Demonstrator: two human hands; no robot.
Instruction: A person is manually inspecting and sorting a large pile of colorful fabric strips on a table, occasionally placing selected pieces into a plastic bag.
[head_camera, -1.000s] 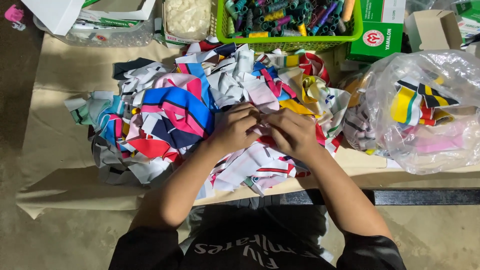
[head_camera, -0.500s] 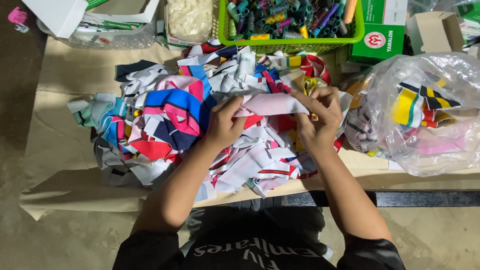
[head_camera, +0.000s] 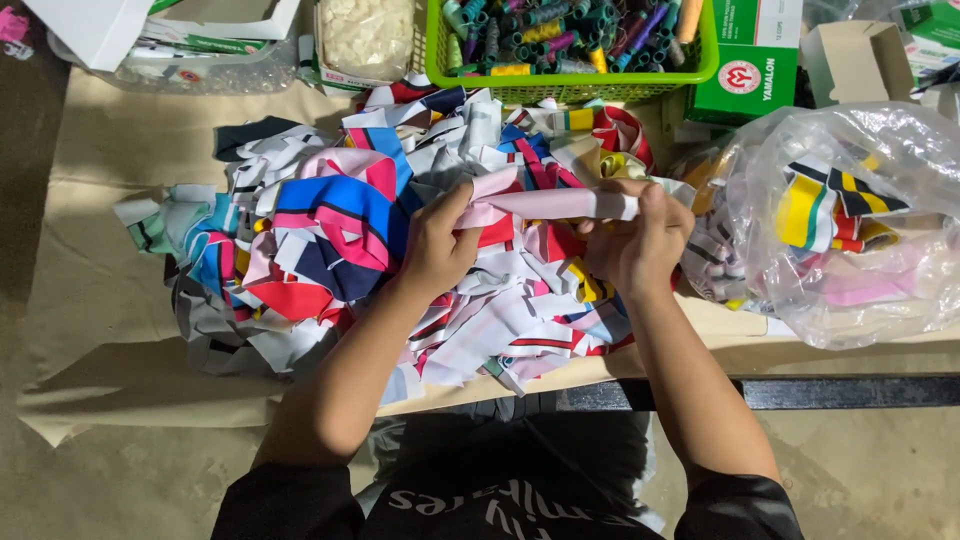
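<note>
A pale pink strip of fabric (head_camera: 555, 205) is stretched flat between my two hands above a big heap of coloured fabric scraps (head_camera: 330, 240). My left hand (head_camera: 438, 240) pinches the strip's left end with thumb and fingers. The strip's right end is gripped by my right hand (head_camera: 640, 245), fingers curled around it. The heap of blue, pink, red, white and grey pieces covers the middle of the paper-covered table (head_camera: 90, 300).
A clear plastic bag (head_camera: 850, 220) of more scraps lies at the right. At the back stand a green basket of thread spools (head_camera: 570, 45), a green box (head_camera: 760, 55), a cardboard box (head_camera: 860, 55) and a clear tub (head_camera: 200, 60). The table's front edge runs below my hands.
My hands were together on the heap; they have lifted a pink strip and moved apart, pulling it out lengthwise between them.
</note>
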